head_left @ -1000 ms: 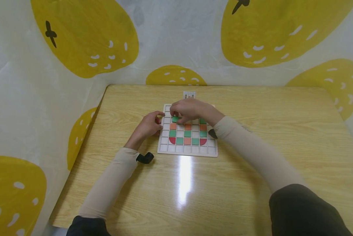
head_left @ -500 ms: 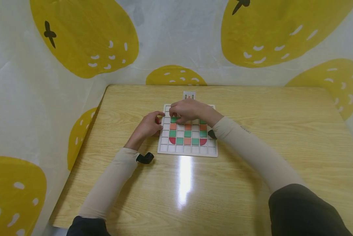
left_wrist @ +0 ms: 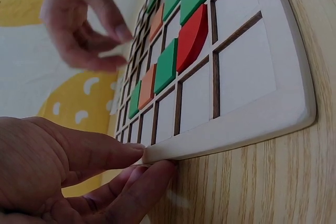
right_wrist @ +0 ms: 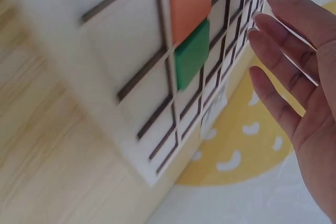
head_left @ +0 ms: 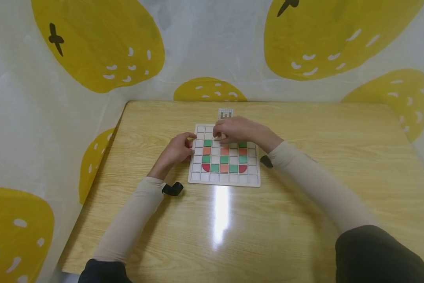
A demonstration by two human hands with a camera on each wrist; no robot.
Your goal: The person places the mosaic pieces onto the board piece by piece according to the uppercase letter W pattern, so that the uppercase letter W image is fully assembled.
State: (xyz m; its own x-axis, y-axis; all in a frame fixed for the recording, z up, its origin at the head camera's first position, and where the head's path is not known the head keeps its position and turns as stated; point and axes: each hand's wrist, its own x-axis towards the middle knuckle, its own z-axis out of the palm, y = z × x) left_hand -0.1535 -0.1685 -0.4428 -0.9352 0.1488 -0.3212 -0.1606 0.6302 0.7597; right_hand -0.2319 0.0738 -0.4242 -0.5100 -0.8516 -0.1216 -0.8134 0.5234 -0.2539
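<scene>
A white grid board (head_left: 236, 179) lies flat on the table, with coloured tiles set in some of its squares. Among them are a green tile (head_left: 207, 143) near the upper left, an orange tile (left_wrist: 148, 85) below it and a red rounded tile (left_wrist: 192, 38) at the lower left. My left hand (head_left: 179, 148) pinches the board's left edge between thumb and fingers. Over the upper middle of the board hovers my right hand (head_left: 236, 129), its fingers loosely bent and holding nothing. The right wrist view shows its fingers (right_wrist: 281, 43) apart from the tiles.
A small patterned card (head_left: 226, 113) lies just behind the board. The wood-grain table (head_left: 286, 212) meets a wall covering (head_left: 212, 47) with yellow fruit prints at the back and left. Black wrist devices (head_left: 173, 188) hang at both sleeves.
My right hand has let go of the green tile at the upper left and moved to the right, leaving the tile in its square. My left hand stays at the board's edge.
</scene>
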